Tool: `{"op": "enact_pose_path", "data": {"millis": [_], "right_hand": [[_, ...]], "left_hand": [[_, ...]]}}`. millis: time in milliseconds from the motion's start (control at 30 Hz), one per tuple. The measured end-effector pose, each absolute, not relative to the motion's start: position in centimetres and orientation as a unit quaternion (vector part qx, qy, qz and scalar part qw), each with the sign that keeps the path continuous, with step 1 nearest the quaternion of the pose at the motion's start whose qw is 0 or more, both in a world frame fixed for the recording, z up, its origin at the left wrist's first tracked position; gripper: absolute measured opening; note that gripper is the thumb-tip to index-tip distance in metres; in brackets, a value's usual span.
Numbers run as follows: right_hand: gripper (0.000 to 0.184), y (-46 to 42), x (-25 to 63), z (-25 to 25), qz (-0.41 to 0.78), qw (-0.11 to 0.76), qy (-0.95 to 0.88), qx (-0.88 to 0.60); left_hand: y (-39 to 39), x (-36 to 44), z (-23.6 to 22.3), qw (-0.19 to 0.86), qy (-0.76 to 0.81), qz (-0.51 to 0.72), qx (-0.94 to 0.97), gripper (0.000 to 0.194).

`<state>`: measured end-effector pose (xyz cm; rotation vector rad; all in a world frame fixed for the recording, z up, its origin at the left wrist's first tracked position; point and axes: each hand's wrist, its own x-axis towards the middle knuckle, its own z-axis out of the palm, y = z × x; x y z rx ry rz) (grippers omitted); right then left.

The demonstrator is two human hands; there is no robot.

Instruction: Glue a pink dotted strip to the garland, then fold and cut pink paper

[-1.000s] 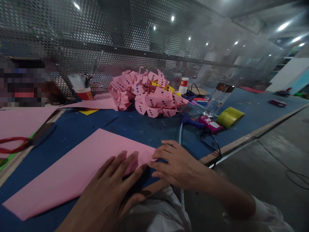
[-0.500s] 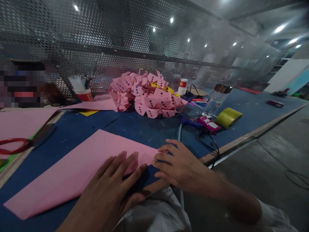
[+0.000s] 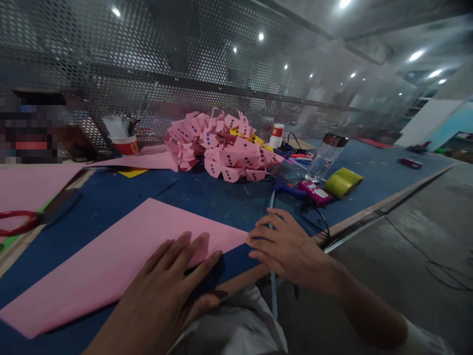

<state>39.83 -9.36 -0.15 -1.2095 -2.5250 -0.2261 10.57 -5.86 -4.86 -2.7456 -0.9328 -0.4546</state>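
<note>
A folded sheet of pink paper (image 3: 121,246) lies on the blue tabletop (image 3: 229,207), narrowing to a point at its right end. My left hand (image 3: 166,281) rests on the sheet's near edge with its fingers spread flat. Beside the pointed tip is my right hand (image 3: 288,246), fingers apart and extended; its fingertips are at the tip, and I cannot tell whether they touch it. Nothing shows in its grasp.
Behind the sheet sits a heap of pink paper strips (image 3: 236,153) with dark dots. To the right are a glue gun (image 3: 290,188), a magenta device (image 3: 316,193), a yellow tape roll (image 3: 343,182) and a clear bottle (image 3: 325,158). Red-handled scissors (image 3: 18,222) lie at left.
My right hand has shifted right along the paper to its tip, uncovering the point. My left hand stays on the sheet. The view has turned slightly.
</note>
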Motion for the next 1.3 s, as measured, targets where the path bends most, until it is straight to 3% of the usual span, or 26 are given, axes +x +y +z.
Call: {"op": "enact_pose_path", "data": {"millis": [300,467,633,767,1300], "right_hand": [[0.019,-8.9,41.9,0.7,-0.124,0.215,-0.864,-0.438],[0.015,-8.4,41.0,1.4,-0.031,0.256,-0.848,-0.464],[0.012,-5.9,39.6,0.5,0.043,0.240,-0.846,-0.474],[0.006,-4.7,39.6,-0.2,0.070,0.211,-0.866,-0.447],[0.008,-5.3,39.9,-1.4,0.043,0.255,-0.863,-0.434]], "left_hand": [[-5.8,10.6,-4.8,0.113,-0.317,-0.145,-0.931,0.055],[-5.7,11.2,-4.6,0.101,-0.312,-0.169,-0.929,0.050],[-6.2,12.5,-3.3,0.059,-0.340,-0.187,-0.920,0.033],[-6.7,13.9,-2.2,-0.009,-0.378,-0.211,-0.901,0.031],[-5.9,16.7,-1.6,-0.039,-0.503,-0.190,-0.843,0.012]]}}
